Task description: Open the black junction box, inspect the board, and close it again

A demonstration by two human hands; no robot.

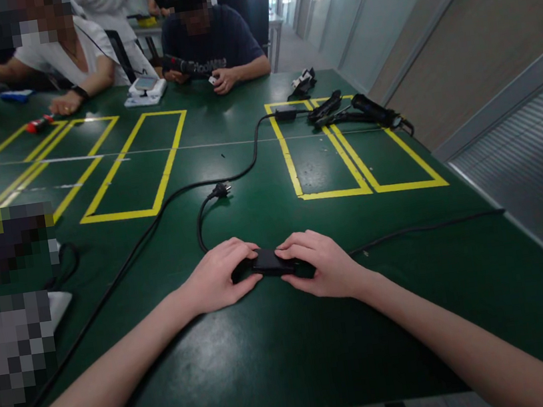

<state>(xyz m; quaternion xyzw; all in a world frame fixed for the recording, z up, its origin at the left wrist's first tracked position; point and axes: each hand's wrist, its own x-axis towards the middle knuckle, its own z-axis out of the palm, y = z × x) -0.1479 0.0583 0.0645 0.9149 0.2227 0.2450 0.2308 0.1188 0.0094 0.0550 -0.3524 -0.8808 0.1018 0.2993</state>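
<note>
A black power adapter (272, 263) lies on the green tabletop between my hands. My left hand (225, 272) grips its left end, thumb on the near side and fingers on the far side. At the other end my right hand (318, 264) pinches it the same way. From the left side a short cable curls out to a black power plug (220, 190) with bare prongs. A thin black cord (421, 229) runs from behind my right hand to the table's right edge.
Yellow tape rectangles (335, 193) mark the green table (284, 363). A long black cable (123, 268) crosses to an inline box (285, 114) near dark tools (374, 111). A white device (145, 90) stands at the far side, where two people sit. Blurred objects lie left.
</note>
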